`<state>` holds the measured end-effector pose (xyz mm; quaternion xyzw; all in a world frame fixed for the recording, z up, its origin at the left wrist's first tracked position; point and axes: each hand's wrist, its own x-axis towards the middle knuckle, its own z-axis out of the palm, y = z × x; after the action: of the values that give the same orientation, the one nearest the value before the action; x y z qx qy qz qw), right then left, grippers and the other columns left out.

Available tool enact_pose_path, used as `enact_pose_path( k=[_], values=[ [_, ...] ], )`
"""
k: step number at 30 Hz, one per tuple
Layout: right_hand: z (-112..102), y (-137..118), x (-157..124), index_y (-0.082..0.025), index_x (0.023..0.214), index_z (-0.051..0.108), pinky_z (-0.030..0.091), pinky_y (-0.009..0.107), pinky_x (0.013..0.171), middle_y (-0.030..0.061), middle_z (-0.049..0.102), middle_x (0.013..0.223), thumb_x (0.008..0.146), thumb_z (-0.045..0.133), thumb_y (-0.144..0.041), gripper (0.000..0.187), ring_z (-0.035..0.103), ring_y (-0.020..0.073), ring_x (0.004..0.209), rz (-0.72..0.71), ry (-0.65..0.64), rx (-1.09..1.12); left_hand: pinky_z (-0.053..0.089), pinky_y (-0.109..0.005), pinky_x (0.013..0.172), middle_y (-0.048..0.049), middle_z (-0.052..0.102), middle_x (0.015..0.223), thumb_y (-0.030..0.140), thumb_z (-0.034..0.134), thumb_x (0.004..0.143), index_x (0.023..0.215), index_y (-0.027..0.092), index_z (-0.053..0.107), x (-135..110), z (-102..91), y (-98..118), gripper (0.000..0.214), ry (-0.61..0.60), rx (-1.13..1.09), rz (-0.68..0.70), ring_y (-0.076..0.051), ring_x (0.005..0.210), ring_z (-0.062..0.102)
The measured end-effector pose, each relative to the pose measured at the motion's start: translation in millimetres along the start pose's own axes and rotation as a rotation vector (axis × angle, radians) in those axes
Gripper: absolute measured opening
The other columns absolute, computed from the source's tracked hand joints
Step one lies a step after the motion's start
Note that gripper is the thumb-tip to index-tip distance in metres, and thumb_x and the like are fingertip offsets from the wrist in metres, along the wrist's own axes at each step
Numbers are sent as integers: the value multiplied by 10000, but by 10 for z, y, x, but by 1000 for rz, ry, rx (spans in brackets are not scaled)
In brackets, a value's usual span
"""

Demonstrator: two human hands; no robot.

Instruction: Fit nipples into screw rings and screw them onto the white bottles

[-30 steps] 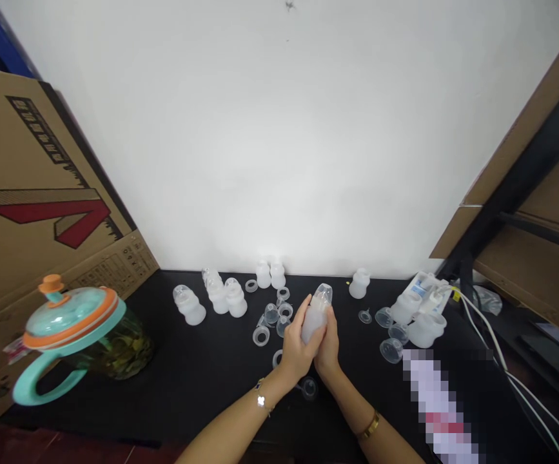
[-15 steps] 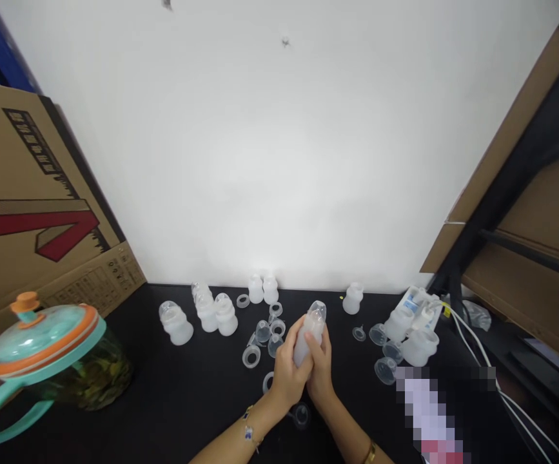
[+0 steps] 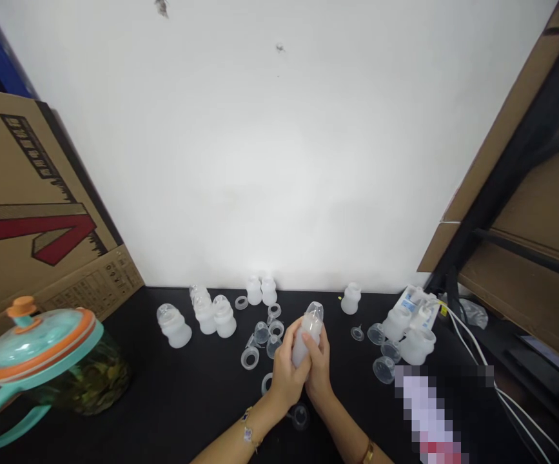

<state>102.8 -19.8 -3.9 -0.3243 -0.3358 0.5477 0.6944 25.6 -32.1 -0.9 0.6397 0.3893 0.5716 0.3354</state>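
Note:
Over the middle front of the black table, a translucent white baby bottle with a clear dome cap is tilted away from me. My left hand is wrapped round its left side, and my right hand closes on the right side with the thumb across the front. The bottle's lower end is hidden in my palms. Just left of the hands lie white collar rings and clear caps. A dark-looking clear nipple piece rests below my wrists.
Capped bottles stand at left, with two open ones by the wall and another farther right. Bottles and caps crowd a white power strip with cables. A teapot and a carton occupy the left.
The whole view has shifted slightly. Both hands keep their grip on the bottle in nearly the same place, and the items on the table have stayed put.

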Motion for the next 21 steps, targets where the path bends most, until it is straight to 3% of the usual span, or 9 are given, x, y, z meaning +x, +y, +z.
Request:
enact_pose_path(
  k=[10,21],
  values=[
    [23,20,-27,-228,1178,606,513,264,610,8,653,853,794,736,-403,442,616,170,691,-30,-39,-16,420,-447,1103,-149,562,1424,290,529,937,1489,172,399,-2,-13,-36,580,17,64,21,-308,1313,530],
    [5,13,-6,-228,1073,626,477,241,579,-17,598,801,776,741,-391,359,552,140,647,-45,-26,-70,474,-428,1030,-143,585,1393,307,517,937,1464,177,415,0,-9,-17,552,4,33,4,-299,1244,583]
  ],
)
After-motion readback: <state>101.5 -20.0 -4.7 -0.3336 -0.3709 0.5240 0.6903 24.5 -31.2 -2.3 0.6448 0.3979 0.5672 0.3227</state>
